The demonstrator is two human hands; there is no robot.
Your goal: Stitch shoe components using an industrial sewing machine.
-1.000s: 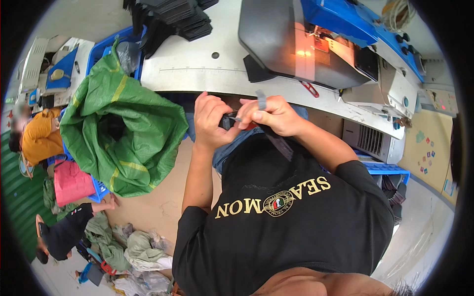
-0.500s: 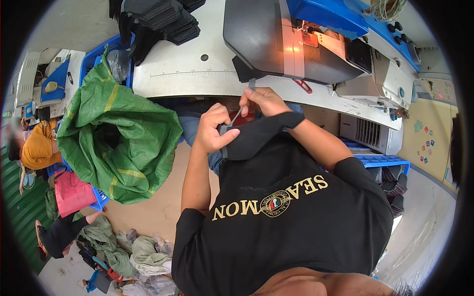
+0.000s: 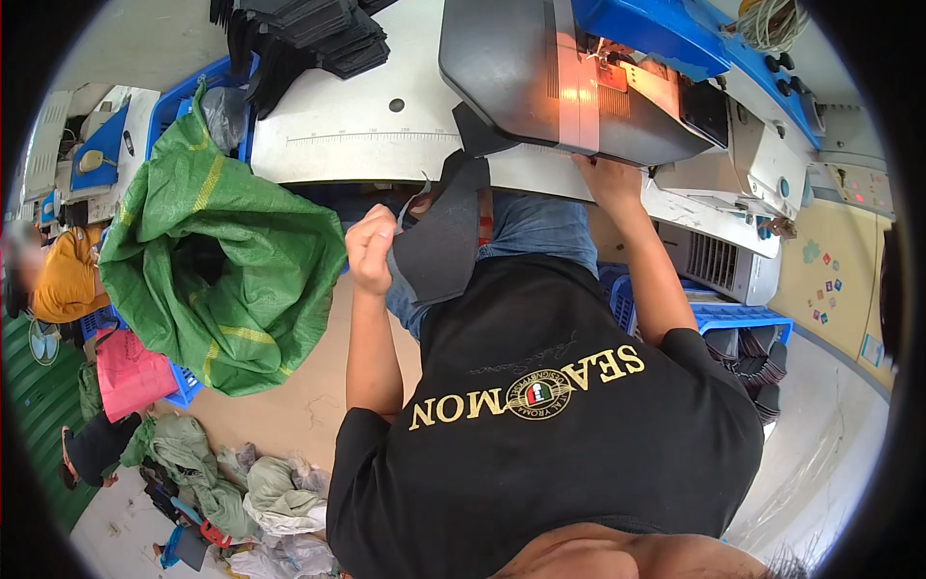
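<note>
My left hand (image 3: 370, 253) is closed on one edge of a black fabric piece (image 3: 442, 246) with a grey binding strip along its side. The piece hangs over my lap, its upper end near the table edge. A thin loose end of the strip sticks up beside my fingers. My right hand (image 3: 610, 181) rests at the table's front edge, below the dark sewing machine bed plate (image 3: 511, 87). Its fingers are curled over the spot where a red-handled tool lay, and what they hold is hidden. Another black piece (image 3: 479, 133) pokes out from the plate's near corner.
A large open green sack (image 3: 222, 328) stands at my left. Stacked black pieces (image 3: 309, 39) lie on the white table (image 3: 357, 159). The lit blue sewing machine head (image 3: 656, 34) is at far right. Cloth bundles (image 3: 193, 454) cover the floor; another person (image 3: 68, 280) sits farther left.
My right hand has let go of the strip and moved right to the table edge, covering the red-handled tool. My left hand has shifted left, and the black piece now hangs more upright.
</note>
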